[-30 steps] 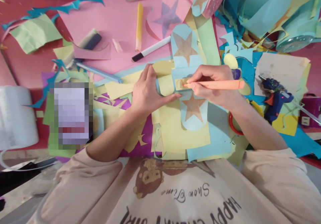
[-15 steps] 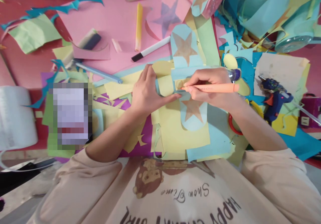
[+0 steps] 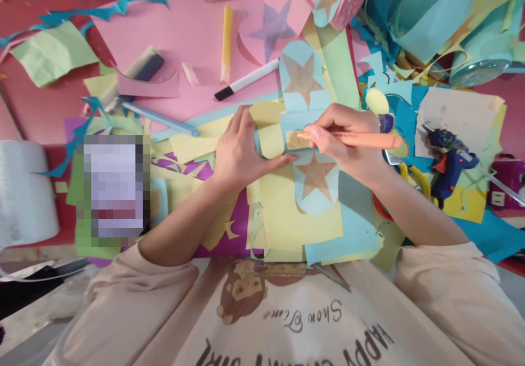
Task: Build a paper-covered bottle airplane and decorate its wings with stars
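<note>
My right hand (image 3: 342, 136) is closed round an orange marker (image 3: 365, 139), its tip on a small yellow patch (image 3: 292, 139) of a blue and yellow paper piece. Round marks in a darker tone show on that patch. My left hand (image 3: 241, 147) lies flat with its fingers spread, the thumb stretched along the lower edge of the piece. Above and below the patch are rounded blue paper ends, each bearing a brown star (image 3: 315, 175). Beneath everything lies a pale yellow sheet (image 3: 301, 229).
A glue gun (image 3: 449, 163) rests on paper at the right. Behind my hands lie a yellow marker (image 3: 226, 43) and a white marker with a black end (image 3: 246, 80). A blue pen (image 3: 162, 118) is on the left, near a blurred-out phone-like rectangle (image 3: 117, 185). Paper scraps surround these.
My right hand has shifted slightly right, and the marker's tip sits a little higher on the yellow patch. My left hand stays in place.
</note>
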A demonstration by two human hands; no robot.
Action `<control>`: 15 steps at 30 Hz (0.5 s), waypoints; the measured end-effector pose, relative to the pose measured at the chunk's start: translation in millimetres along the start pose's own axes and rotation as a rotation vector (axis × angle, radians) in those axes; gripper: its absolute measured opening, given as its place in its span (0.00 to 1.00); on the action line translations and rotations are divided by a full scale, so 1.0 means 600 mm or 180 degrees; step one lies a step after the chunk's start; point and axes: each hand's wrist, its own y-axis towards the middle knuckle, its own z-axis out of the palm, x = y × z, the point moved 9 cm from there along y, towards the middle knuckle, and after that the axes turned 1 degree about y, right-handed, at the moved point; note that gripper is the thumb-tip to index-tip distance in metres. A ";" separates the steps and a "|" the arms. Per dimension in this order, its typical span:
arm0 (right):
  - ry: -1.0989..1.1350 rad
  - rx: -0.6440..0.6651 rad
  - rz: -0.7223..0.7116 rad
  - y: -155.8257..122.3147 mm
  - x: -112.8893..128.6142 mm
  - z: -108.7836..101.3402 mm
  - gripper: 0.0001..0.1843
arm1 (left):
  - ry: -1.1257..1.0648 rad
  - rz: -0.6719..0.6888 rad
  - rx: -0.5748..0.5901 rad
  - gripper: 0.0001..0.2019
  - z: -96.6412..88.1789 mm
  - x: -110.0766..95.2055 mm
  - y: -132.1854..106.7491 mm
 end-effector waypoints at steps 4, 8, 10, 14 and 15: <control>-0.0156 0.0010 -0.0225 -0.002 0.003 0.005 0.13 | -0.0052 -0.0020 0.0069 0.41 -0.001 -0.003 0.001; -0.0224 0.0066 -0.0350 -0.002 0.006 0.007 0.14 | -0.0073 -0.0041 0.0139 0.41 0.000 -0.003 0.002; -0.0218 0.0119 -0.0340 -0.001 0.008 0.009 0.14 | -0.0064 -0.0054 0.0142 0.43 0.000 -0.002 0.002; -0.0135 0.0314 -0.0197 0.001 0.012 0.015 0.13 | -0.0038 -0.0113 0.0124 0.43 -0.001 0.002 0.001; -0.0117 0.0364 -0.0137 0.001 0.011 0.016 0.13 | -0.0049 -0.0130 0.0131 0.42 -0.001 0.002 0.000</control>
